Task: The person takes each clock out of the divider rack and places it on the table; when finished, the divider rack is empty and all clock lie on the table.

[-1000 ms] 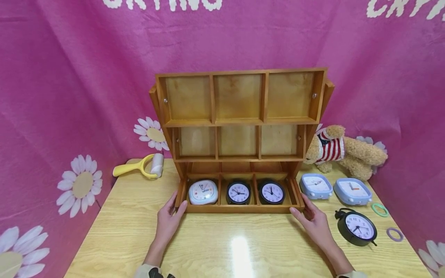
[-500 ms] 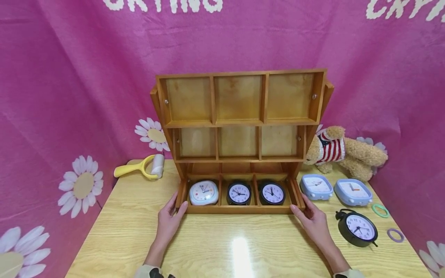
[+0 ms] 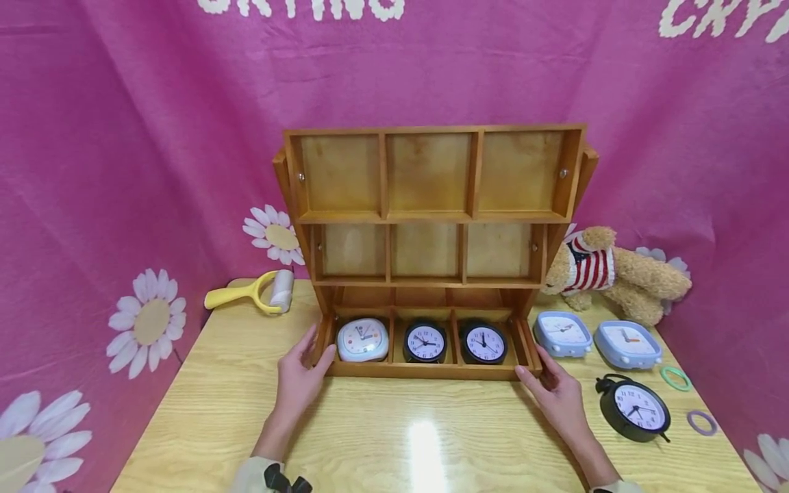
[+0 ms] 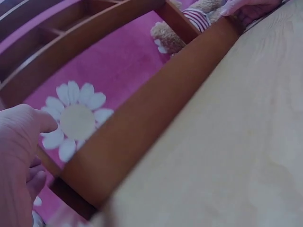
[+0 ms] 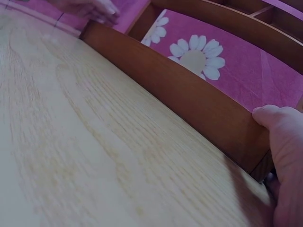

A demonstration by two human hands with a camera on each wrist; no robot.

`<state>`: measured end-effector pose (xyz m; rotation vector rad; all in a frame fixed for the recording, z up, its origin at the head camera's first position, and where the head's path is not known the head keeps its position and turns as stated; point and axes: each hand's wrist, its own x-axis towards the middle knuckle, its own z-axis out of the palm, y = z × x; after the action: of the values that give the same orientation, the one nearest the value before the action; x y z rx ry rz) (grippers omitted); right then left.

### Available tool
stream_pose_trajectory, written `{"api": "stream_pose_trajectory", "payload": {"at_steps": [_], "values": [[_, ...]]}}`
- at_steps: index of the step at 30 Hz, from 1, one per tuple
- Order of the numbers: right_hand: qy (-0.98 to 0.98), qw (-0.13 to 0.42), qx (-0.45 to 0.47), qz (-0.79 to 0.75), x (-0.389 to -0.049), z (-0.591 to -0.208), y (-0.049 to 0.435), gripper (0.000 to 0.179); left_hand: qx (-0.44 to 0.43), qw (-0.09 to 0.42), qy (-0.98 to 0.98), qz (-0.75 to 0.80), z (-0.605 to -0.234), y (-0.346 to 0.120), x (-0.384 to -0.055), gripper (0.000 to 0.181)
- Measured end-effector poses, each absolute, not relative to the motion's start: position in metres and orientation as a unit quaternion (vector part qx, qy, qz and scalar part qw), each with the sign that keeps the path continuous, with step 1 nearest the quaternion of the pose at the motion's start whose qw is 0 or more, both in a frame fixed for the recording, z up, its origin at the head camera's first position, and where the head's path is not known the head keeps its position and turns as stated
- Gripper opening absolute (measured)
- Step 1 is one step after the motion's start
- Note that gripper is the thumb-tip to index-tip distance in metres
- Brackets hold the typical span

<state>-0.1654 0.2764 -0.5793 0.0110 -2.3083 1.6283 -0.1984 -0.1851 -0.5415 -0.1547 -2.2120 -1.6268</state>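
A brown wooden three-tier shelf (image 3: 431,371) stands on the table, its lower tier divided into three compartments. The left one holds a pale blue and white alarm clock (image 3: 362,340). A round black clock (image 3: 425,342) sits in the middle one, and another round black clock (image 3: 484,344) in the right one. My right hand (image 3: 559,399) grips the lower tier's right front corner, thumb on the front edge and fingers along the side. At the left front corner is my left hand (image 3: 298,380), thumb and fingers spread apart; in the left wrist view its thumb (image 4: 45,121) stands off the wood.
Right of the shelf lie two blue clocks (image 3: 562,334), (image 3: 629,344), a black twin-legged alarm clock (image 3: 635,409), a green ring (image 3: 676,378) and a purple ring (image 3: 702,422). A teddy bear (image 3: 641,274) lies behind them. A yellow-handled lint roller (image 3: 243,294) lies back left.
My left hand has loosened, its thumb lifting from the shelf's corner. The right hand keeps its grip. The head view has shifted slightly; the shelf and clocks look otherwise unchanged.
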Motion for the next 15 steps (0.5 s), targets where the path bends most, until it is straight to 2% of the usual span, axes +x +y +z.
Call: {"api": "stream_pose_trajectory", "payload": {"at_steps": [3, 11, 15], "values": [[-0.803, 0.169, 0.001, 0.572, -0.165, -0.579, 0.276, 0.065, -0.09, 0.167, -0.812, -0.552, -0.526, -0.184, -0.204, 0.058], [-0.797, 0.184, 0.005, 0.576, -0.165, -0.58, 0.276, 0.063, -0.121, 0.028, -0.908, -0.399, -0.5, -0.178, -0.221, 0.065], [-0.791, 0.183, 0.006, 0.583, -0.166, -0.581, 0.277, 0.062, -0.154, 0.002, -0.935, -0.319, -0.496, -0.172, -0.23, 0.071]]}}
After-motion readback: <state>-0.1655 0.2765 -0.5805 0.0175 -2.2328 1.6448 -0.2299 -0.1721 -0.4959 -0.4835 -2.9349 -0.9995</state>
